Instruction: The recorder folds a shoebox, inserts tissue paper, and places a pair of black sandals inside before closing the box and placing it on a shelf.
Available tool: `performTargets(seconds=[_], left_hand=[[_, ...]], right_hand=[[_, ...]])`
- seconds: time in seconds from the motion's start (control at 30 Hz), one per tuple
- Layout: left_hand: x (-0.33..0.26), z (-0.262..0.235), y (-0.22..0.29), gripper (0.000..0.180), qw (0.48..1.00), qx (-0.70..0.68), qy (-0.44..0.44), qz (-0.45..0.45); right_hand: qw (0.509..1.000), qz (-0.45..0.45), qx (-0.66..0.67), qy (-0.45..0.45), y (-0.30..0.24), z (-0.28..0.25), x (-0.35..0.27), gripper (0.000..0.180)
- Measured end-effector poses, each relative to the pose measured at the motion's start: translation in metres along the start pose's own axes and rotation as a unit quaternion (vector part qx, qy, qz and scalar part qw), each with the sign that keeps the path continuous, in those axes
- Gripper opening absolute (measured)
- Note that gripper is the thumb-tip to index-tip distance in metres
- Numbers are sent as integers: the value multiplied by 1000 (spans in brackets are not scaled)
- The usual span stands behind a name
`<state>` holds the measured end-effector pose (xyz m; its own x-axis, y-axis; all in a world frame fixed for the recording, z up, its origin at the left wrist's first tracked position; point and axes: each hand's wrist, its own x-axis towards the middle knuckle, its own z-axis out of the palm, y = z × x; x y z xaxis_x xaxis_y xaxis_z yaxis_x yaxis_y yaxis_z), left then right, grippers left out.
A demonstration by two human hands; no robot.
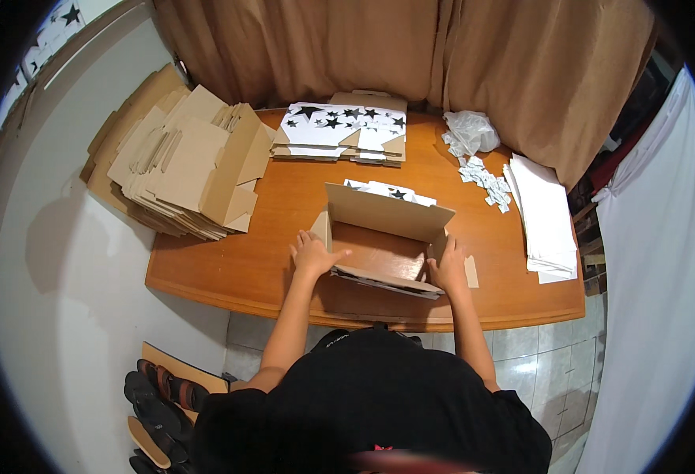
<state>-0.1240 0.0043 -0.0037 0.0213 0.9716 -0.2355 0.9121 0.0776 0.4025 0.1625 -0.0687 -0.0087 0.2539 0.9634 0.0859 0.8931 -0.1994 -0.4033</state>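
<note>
A brown cardboard box (387, 209) stands opened out on the table in front of me. Its walls form a frame, and the wooden tabletop shows through where a bottom would be. My left hand (313, 255) grips the near left corner, thumb reaching over the inner side. At the opposite end, my right hand (449, 268) holds the right wall, with the thumb inside and the fingers along the outside. Star-printed white flaps (399, 193) stick out behind the far wall. Parts of both end walls are hidden by my hands.
Flattened cardboard boxes (181, 158) pile up at the left. Star-printed flat boxes (339, 130) are stacked at the back. Small white packets (485, 183) lie beside a clear plastic bag (474, 133). White sheets (541, 217) sit along the right edge of the wooden table (213, 268).
</note>
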Motion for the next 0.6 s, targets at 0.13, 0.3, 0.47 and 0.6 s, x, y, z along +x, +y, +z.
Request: performTargets(seconds=[0.13,0.3,0.47,0.6], left_hand=[[18,20,-14,126,995,-78,-62,23],[26,25,-26,125,986,-149,-59,54],[24,20,-32,123,977,-170,-74,105],[21,19,-33,122,973,-181,-54,134]], right_hand=[[994,30,90,46,21,8,13,75],[997,42,50,46,24,-6,29,85],[996,90,22,-13,24,-19,46,88],[995,70,62,25,37,-11,47,81]])
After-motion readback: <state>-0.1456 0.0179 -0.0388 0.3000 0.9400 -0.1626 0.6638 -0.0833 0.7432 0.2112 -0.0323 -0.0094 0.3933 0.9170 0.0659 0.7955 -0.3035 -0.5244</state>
